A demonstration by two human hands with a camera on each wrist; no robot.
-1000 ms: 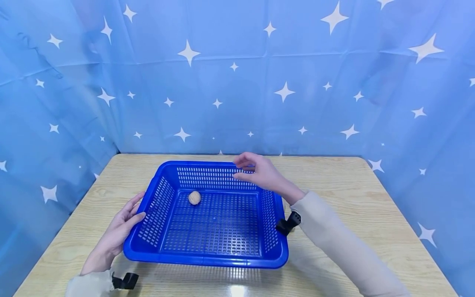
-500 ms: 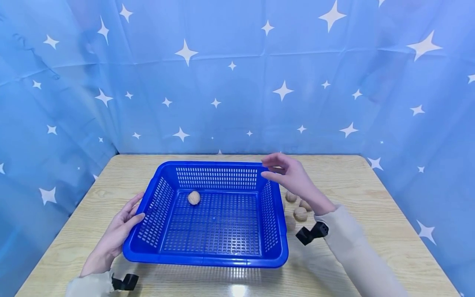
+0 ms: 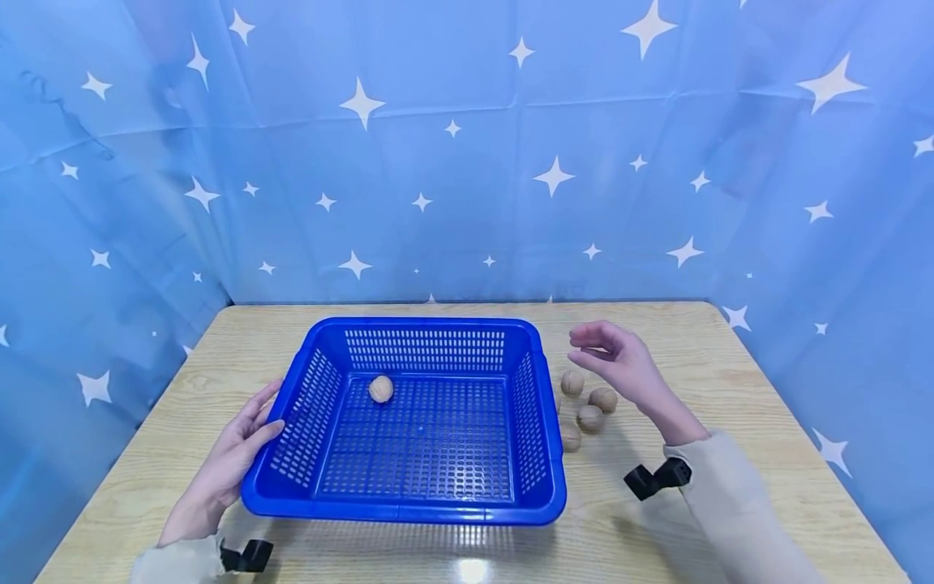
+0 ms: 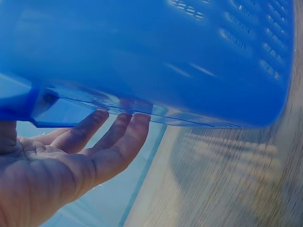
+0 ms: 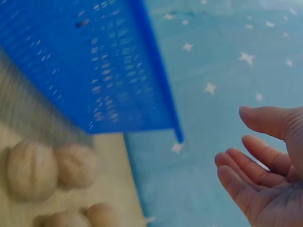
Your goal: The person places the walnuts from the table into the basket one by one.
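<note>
A blue plastic basket (image 3: pixel 409 513) with slotted walls stands on the table, one walnut (image 3: pixel 381 389) lying inside toward its far left. My left hand (image 3: pixel 232 454) grips the basket's left side, thumb over the rim and fingers against the outer wall; in the left wrist view those fingers (image 4: pixel 135 130) touch the wall from outside. To the right of the basket my right hand (image 3: pixel 620 361) hovers with loosely bent fingers and holds nothing. Just below it, several walnuts (image 3: pixel 590 418) lie on the table close to the basket's right wall, one partly hidden by the rim.
The light wooden table (image 3: pixel 737 422) ends at a blue curtain (image 3: pixel 467 162) with white stars, which hangs behind and on both sides. Black wrist cameras (image 3: pixel 657 477) sit on both cuffs.
My right hand has moved right, from above the basket's far right part to beyond its right wall, and the walnuts there have come into view. The left hand and basket have stayed still.
</note>
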